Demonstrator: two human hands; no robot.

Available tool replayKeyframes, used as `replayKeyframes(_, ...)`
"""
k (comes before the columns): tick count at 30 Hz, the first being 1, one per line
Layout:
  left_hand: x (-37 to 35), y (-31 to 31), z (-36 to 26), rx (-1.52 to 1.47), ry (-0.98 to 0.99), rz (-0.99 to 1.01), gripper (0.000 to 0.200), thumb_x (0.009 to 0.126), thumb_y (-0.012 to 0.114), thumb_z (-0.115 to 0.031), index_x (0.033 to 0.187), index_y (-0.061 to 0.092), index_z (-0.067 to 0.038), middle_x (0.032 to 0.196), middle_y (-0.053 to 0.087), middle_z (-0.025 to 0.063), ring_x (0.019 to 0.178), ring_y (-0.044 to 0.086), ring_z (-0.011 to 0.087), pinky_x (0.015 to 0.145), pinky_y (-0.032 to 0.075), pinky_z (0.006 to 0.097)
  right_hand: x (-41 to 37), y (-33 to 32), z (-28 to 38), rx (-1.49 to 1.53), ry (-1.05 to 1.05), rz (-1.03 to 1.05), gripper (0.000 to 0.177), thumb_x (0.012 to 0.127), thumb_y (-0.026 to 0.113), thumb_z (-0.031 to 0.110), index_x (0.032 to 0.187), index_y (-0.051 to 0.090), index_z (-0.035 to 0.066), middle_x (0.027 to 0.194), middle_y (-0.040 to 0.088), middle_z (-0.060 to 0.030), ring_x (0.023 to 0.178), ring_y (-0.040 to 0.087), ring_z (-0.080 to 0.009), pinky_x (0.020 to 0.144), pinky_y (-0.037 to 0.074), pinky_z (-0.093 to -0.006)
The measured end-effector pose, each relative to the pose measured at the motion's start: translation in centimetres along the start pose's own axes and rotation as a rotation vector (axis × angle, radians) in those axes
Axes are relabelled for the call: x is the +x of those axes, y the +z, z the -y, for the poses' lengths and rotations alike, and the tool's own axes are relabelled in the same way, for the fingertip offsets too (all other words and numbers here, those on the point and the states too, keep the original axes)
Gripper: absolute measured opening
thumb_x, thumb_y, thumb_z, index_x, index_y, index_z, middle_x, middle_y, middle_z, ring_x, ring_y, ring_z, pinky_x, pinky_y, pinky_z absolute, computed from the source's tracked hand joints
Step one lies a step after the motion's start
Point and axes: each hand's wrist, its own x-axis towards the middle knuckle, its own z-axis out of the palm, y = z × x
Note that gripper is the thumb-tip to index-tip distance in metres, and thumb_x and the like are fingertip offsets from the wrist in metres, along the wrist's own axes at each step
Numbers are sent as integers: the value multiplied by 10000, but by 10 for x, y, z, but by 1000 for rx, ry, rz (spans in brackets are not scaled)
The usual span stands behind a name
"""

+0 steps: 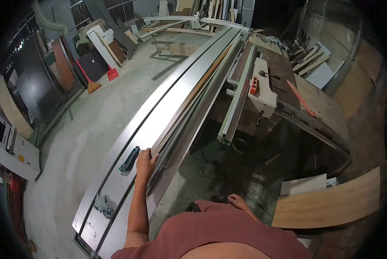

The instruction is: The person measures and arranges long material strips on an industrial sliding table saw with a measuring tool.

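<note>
My left hand (146,163) is closed over the near end of several long thin strips (187,103) that lie lengthwise on the saw's metal sliding table (137,131). Just left of that hand lies a dark teal tool (129,159), perhaps a utility knife; its kind is not clear. Lower down the table sits a crumpled grey rag (103,206). Beside my body hangs my right hand (236,200), its fingers curled in loosely, with nothing visible in them. The palm side is hidden.
A rip fence rail (238,101) and a white machine part (261,88) with red switches stand to the right. An orange push stick (301,99) lies beyond. A curved wooden panel (327,198) is at lower right. A broom (93,86) and red dustpan (112,73) rest by boards.
</note>
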Motion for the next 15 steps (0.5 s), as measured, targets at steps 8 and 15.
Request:
replayKeyframes(8,11,-16,-28,-28,-122,226,389,719,657,-317,801,520,38,790,553,216,725,542,343,653,419,416,27,-38,256,341,-698,183,317,920,489,297,1056,540,16,855,569,-8,782,534,-83,687,445,-239)
replayKeyframes(15,-3,33,32,-20,-92,196,372,707,672,-288,855,539,27,818,555,202,775,544,343,685,428,407,79,-6,282,413,-653,314,355,910,494,311,1138,498,39,946,580,-48,826,559,-123,699,465,-267)
